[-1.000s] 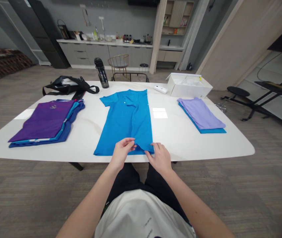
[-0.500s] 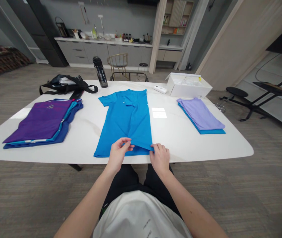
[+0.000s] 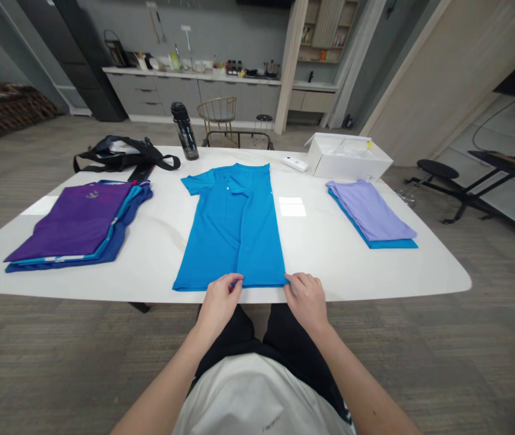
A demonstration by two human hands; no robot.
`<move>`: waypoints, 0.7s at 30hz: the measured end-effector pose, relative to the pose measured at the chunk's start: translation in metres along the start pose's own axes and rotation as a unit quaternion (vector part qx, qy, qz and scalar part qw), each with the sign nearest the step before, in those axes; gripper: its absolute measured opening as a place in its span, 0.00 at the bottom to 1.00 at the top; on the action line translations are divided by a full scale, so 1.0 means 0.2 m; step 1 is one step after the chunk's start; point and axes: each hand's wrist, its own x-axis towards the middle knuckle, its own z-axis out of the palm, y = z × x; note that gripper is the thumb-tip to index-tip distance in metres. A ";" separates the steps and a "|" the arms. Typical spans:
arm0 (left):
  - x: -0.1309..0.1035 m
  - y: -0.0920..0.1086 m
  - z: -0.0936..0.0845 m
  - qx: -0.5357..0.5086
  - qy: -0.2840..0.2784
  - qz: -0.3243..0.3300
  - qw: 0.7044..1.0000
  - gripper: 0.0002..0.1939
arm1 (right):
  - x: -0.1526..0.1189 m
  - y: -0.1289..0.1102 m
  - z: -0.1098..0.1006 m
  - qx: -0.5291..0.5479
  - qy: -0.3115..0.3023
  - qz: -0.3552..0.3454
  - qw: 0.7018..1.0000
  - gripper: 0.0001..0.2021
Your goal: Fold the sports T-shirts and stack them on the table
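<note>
Along the left side of the table, a folded purple garment is lying on blue ones, its layers stepping out unevenly at the right edge. A black strapped bag is resting behind it, and a dark, translucent bottle is standing nearer the middle. White tabletop is showing between that pile and a bright blue short-sleeved T-shirt, which is lying lengthwise at the middle of the near edge.

The shirt's right-hand portion is lying folded inward, its sleeve resting over the chest. The hem there, raised a moment ago, is now lying down flat, so the folded layer is sitting straighter, almost level with the hem beneath. The bare left hand is pinching the hem by the fold's inner edge; the bare right hand is lightly gripping the outer corner. Both are working just inside the table's rim, their wrists hanging beyond it.

Rightward, another broad stretch of tabletop is separating the shirt from a folded lavender cloth, which is lying on a blue one. Behind, a small white device is resting beside an open white box.
</note>
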 end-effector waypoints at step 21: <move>0.92 0.00 -0.06 0.163 -0.036 0.225 0.960 0.20 | 0.95 0.15 0.16 0.073 -0.116 -0.109 0.985 0.12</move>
